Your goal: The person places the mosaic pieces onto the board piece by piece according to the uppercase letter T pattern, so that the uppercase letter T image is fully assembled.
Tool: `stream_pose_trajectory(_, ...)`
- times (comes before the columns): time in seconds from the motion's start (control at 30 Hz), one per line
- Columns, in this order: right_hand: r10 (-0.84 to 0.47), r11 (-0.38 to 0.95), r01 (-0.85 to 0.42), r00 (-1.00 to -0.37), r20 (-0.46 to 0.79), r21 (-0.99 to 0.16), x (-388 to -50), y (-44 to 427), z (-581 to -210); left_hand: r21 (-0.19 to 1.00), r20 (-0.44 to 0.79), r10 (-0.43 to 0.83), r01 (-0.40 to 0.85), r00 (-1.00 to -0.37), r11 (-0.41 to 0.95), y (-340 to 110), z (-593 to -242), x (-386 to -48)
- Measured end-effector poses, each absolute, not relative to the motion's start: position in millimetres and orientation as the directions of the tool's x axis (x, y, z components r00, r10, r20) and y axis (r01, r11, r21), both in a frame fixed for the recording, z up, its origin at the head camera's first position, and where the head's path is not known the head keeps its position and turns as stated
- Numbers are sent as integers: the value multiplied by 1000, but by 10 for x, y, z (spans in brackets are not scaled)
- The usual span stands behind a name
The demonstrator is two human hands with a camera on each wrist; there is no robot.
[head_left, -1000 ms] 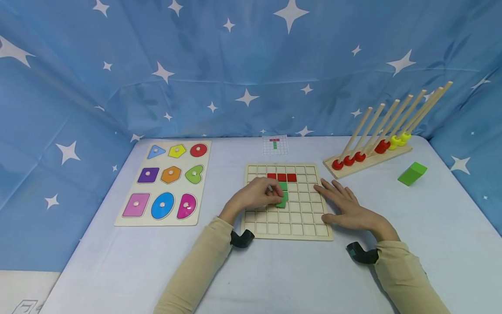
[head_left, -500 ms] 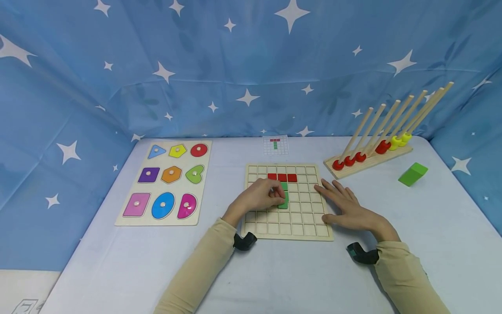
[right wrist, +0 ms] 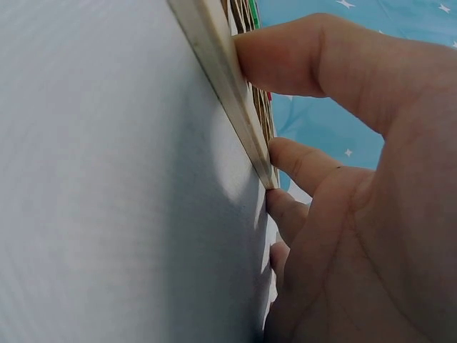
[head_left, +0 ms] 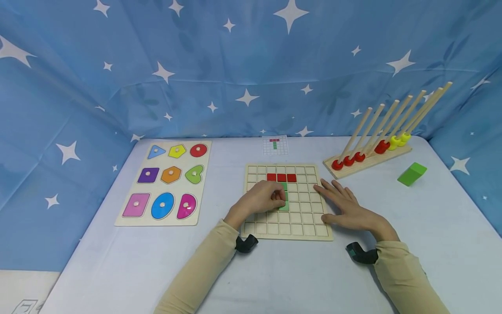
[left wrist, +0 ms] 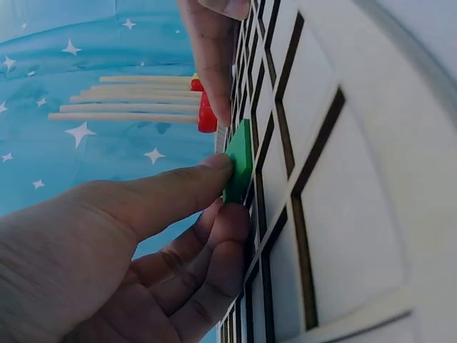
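Observation:
A wooden grid board [head_left: 307, 230] lies in front of me. My left hand [head_left: 259, 198] is over its middle, thumb and fingers pinching a green square tile [left wrist: 240, 163], which stands slightly tilted against the grid in the left wrist view. Across an upper row sit three red tiles [head_left: 281, 178], and green shows below the middle one, partly covered by my fingers. My right hand [head_left: 350, 211] is spread at the board's right edge. Its thumb and some fingertips touch that edge in the right wrist view.
Behind the board lies a small pattern card [head_left: 275, 151] with a red and green T. At left is a shape puzzle board [head_left: 164, 222]. A peg stand [head_left: 368, 160] with red and yellow beads stands at back right, near a green block [head_left: 412, 174].
My left hand has shifted slightly right and toward me. The lowest green tile, askew earlier, now lines up more closely with the column. My right hand has stayed put.

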State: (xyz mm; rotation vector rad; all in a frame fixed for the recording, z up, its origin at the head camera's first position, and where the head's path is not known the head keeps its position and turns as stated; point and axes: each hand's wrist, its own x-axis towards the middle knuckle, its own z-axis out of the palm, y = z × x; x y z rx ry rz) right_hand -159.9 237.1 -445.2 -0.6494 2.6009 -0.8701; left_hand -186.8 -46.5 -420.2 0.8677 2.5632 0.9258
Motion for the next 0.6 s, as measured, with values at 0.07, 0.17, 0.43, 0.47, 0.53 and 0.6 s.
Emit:
stream_pose_trajectory(0.07,-517,705,-323,-844,-145,-631,-1592,2374,-4452,643,-46,628,458,-777,614,-460,-4201,-1865)
stream_pose_trajectory(0.17,-523,697,-333,-842,-131,-635,-1586,2367,-4449,625,-31,630,477,-776,618,-457,-4199,-1865)
stream_pose_trajectory(0.43,-518,702,-323,-843,-144,-635,-1580,2359,-4429,644,-40,621,455,-783,615,-472,-4216,-1865)
stream_pose_trajectory(0.47,-519,703,-324,-843,-145,-633,-1584,2359,-4424,654,-40,617,446,-786,611,-483,-4214,-1871)
stream_pose_trajectory(0.53,-515,710,-325,-845,-145,-625,-1594,2361,-4414,678,-35,611,431,-791,596,-515,-4214,-1889)
stream_pose_trajectory(0.6,-515,708,-329,-846,-137,-625,-1607,2360,-4405,685,-20,598,425,-801,592,-568,-4212,-1914)
